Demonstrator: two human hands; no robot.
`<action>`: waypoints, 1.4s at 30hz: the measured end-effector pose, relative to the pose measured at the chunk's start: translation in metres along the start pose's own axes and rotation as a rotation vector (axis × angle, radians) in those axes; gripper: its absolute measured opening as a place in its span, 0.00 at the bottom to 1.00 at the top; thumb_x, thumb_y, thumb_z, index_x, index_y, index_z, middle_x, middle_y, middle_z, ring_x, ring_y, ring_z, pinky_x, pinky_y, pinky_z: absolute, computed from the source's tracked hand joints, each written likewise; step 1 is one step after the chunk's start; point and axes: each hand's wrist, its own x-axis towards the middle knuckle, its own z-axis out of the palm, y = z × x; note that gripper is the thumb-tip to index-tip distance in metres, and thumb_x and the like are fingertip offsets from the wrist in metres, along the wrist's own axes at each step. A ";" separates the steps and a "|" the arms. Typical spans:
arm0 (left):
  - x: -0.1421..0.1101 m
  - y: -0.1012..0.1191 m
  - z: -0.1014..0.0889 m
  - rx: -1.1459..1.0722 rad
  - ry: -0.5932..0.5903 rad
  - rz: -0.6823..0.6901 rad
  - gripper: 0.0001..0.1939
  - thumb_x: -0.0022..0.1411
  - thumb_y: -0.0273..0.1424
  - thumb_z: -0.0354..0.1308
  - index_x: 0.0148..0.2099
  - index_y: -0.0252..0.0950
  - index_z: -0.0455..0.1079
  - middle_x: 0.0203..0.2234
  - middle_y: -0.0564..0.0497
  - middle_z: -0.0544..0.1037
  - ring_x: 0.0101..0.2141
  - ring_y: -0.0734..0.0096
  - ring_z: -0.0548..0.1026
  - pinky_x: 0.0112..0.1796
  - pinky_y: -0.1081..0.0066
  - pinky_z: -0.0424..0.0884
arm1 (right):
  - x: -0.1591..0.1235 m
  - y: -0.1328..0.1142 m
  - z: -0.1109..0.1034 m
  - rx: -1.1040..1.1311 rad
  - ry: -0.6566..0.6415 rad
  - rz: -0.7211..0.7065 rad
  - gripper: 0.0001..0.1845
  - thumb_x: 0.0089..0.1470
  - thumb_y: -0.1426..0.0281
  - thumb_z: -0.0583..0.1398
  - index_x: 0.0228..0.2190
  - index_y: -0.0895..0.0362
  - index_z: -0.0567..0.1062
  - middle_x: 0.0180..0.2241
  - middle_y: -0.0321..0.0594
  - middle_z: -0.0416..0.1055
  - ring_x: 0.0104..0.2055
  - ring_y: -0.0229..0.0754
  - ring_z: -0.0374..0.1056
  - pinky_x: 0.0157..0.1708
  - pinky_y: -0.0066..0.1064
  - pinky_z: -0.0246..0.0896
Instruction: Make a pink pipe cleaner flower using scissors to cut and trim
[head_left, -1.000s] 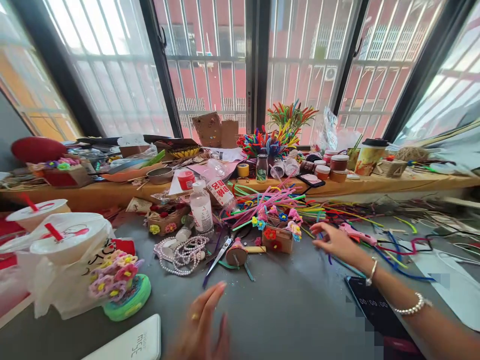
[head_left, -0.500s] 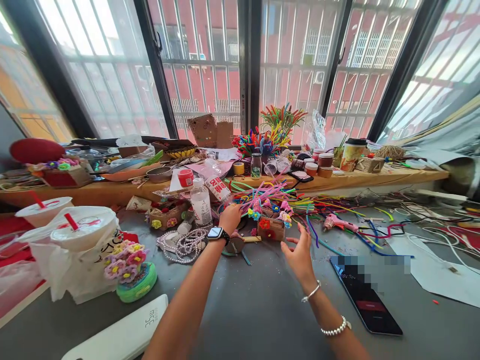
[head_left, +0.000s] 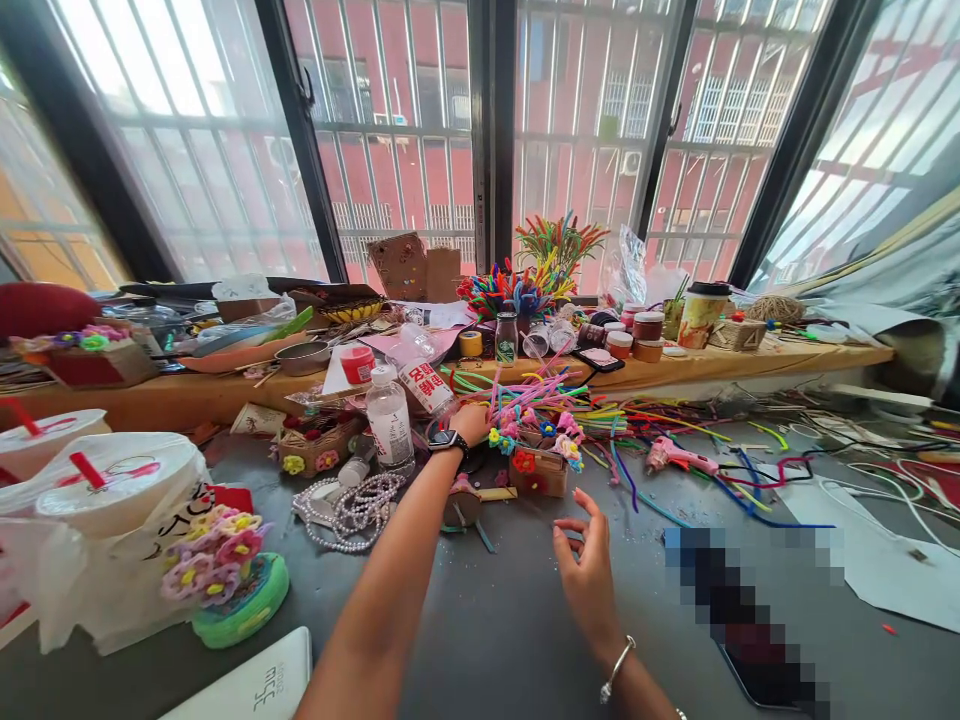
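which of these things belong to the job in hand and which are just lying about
Likely the job:
- pipe cleaners, at the left hand
- flower box, near the right hand
- glue gun, perhaps, though untouched

Probably just lying about:
- drink cups
- water bottle
- string of beads

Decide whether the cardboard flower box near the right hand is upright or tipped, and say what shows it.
Upright: the cardboard box stands base-down on the grey table, its colourful flowers clustered at the top.
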 end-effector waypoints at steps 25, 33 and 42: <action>-0.177 0.021 -0.094 -1.606 0.957 0.002 0.07 0.52 0.34 0.55 0.30 0.36 0.67 0.22 0.55 0.78 0.26 0.75 0.76 0.29 0.77 0.71 | -0.014 -0.013 0.003 0.175 -0.461 -0.048 0.19 0.46 0.62 0.58 0.41 0.55 0.62 0.34 0.41 0.66 0.32 0.39 0.63 0.29 0.30 0.59; -0.212 0.048 0.018 -1.842 0.094 -0.171 0.06 0.51 0.32 0.57 0.31 0.34 0.68 0.32 0.48 0.76 0.36 0.67 0.73 0.36 0.69 0.69 | -0.024 -0.020 0.018 0.686 -0.645 0.225 0.22 0.44 0.53 0.56 0.35 0.56 0.69 0.20 0.31 0.61 0.16 0.30 0.53 0.14 0.23 0.45; -0.206 0.005 0.011 -1.675 0.125 -0.294 0.07 0.48 0.33 0.60 0.29 0.35 0.73 0.23 0.56 0.72 0.23 0.83 0.69 0.28 0.81 0.69 | 0.004 -0.007 -0.008 0.628 -0.336 0.337 0.18 0.44 0.56 0.57 0.24 0.60 0.74 0.17 0.33 0.62 0.16 0.30 0.55 0.14 0.22 0.44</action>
